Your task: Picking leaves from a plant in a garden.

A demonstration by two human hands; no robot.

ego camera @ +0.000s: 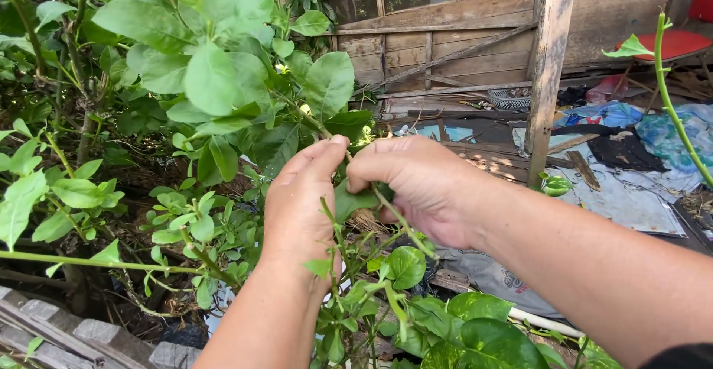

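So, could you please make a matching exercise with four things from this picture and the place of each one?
Things:
1. left hand
2. wooden post
3. red object
4. grey basket

Places:
A. far upper right
B. on the planks, left of the post's middle part
C. at the thin green stem, beside the right hand
D. upright, right of centre, in front of the wooden wall

Pairs: 1-C, 2-D, 3-A, 4-B

1 head-worn camera looks down and forward from close above the left hand [301, 205] and right hand [416, 191], facing a wooden wall [445, 42] beyond them.
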